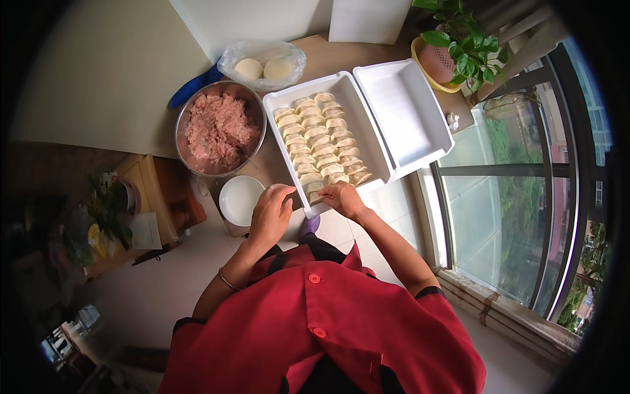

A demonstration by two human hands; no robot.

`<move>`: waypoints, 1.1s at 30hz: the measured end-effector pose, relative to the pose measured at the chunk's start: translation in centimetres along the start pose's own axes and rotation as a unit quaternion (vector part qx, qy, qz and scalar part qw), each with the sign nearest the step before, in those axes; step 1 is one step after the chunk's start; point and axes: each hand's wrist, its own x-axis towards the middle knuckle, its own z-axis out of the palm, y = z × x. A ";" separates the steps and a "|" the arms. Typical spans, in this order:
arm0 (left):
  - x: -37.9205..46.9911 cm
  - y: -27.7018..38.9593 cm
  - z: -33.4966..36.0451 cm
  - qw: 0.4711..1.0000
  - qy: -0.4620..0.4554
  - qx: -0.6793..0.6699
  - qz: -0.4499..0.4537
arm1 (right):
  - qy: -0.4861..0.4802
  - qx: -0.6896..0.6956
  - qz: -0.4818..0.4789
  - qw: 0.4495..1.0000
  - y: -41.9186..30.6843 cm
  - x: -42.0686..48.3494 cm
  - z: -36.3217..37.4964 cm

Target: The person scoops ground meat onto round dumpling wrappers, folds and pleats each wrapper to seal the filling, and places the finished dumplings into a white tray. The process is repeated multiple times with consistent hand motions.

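Note:
Rows of folded dumplings lie in a white plastic tray. My right hand reaches over the tray's near edge, its fingers pinching a dumpling at the near end of the left row. My left hand is just left of the tray's near corner, thumb and fingers apart, with nothing seen in it. Close beyond this hand is a white bowl. A steel bowl of raw minced meat filling stands left of the tray.
A second white tray adjoins the first on the right. Behind the steel bowl are a clear plastic bag with round pale dough pieces and a blue object. A potted plant stands at the back right, near a large window.

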 end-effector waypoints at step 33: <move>-7.7 -7.4 -13.2 0.986 0.071 -0.053 -0.139 | 0.075 -0.248 0.021 0.965 -7.5 35.2 -6.3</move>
